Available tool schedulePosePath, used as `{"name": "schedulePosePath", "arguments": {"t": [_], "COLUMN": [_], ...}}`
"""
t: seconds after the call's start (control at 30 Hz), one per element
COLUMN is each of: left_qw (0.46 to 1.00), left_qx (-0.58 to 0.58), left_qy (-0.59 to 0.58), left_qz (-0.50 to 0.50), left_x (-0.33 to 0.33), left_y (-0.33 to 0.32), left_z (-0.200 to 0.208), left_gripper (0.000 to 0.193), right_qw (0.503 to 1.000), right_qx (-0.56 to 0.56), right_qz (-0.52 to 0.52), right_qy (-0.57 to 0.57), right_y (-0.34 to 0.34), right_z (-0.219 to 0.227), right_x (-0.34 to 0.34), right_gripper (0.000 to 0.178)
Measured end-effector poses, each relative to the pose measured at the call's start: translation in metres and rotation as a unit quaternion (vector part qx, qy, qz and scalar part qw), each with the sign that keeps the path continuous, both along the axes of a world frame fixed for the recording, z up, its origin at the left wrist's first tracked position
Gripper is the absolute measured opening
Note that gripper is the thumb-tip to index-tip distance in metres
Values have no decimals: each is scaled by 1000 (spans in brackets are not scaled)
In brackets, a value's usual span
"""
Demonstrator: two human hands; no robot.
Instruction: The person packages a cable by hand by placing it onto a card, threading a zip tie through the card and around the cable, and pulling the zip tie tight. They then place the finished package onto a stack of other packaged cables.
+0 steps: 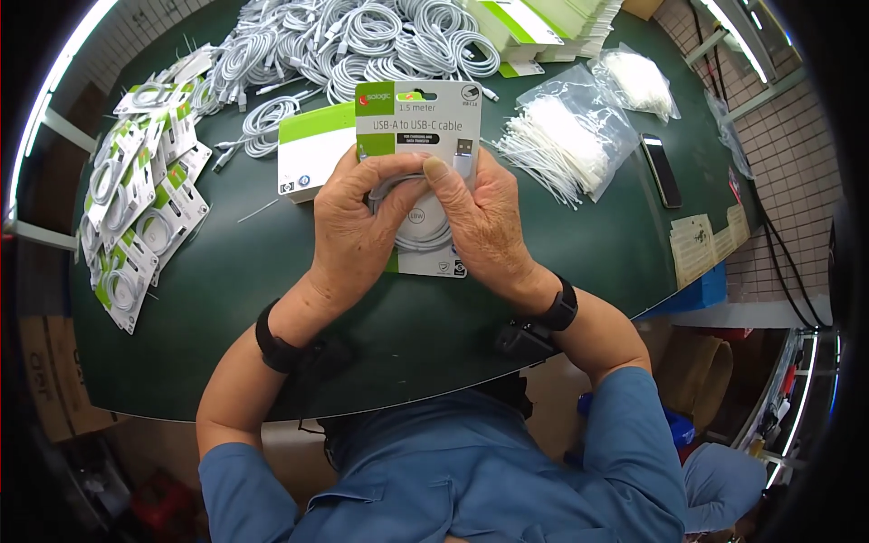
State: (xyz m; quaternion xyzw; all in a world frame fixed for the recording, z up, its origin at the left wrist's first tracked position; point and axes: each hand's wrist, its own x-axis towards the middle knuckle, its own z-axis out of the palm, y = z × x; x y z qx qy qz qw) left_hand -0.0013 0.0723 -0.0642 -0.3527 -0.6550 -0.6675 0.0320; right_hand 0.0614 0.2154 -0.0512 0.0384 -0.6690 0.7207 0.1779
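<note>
Both my hands hold a white and green packaging card upright over the table. A coiled white USB cable lies against its front. My left hand is closed at the coil's left side, its index finger and thumb bent over the upper part of the cable. My right hand grips the card's right side, fingers behind it and thumb across the front. The fingertips of both hands meet at the top of the coil; whether something small is pinched there is hidden.
Behind lie a stack of blank-looking cards, a heap of coiled grey-white cables and more green cards. Carded cables overlap at the left. Bags of white cable ties and a phone are at right.
</note>
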Motion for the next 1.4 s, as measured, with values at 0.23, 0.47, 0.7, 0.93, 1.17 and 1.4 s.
{"name": "schedulePosePath", "arguments": {"t": [0.23,0.47,0.7,0.93,1.17,1.4], "left_qw": [986,991,889,892,905,890], "left_qx": [79,-68,-221,-195,-225,-223], "left_qy": [-135,88,396,407,356,393], "left_qz": [-47,77,68,-1,-54,-53], "left_x": [12,23,14,10,7,8], "left_y": [1,-15,-17,-7,-10,-11], "left_z": [2,30,40,26,45,36], "left_gripper": [34,45,41,36,34,35], "right_qw": [999,997,991,997,993,986], "right_qx": [-9,-67,-129,-55,-75,-120], "right_qz": [-23,-45,-32,-16,-8,35], "right_qy": [-33,-18,-23,-51,-86,-112], "right_y": [17,24,25,29,30,23], "right_z": [-2,10,6,-3,-2,-4], "right_x": [-6,-4,-8,-7,-7,-5], "right_gripper": [32,32,31,33,34,35]}}
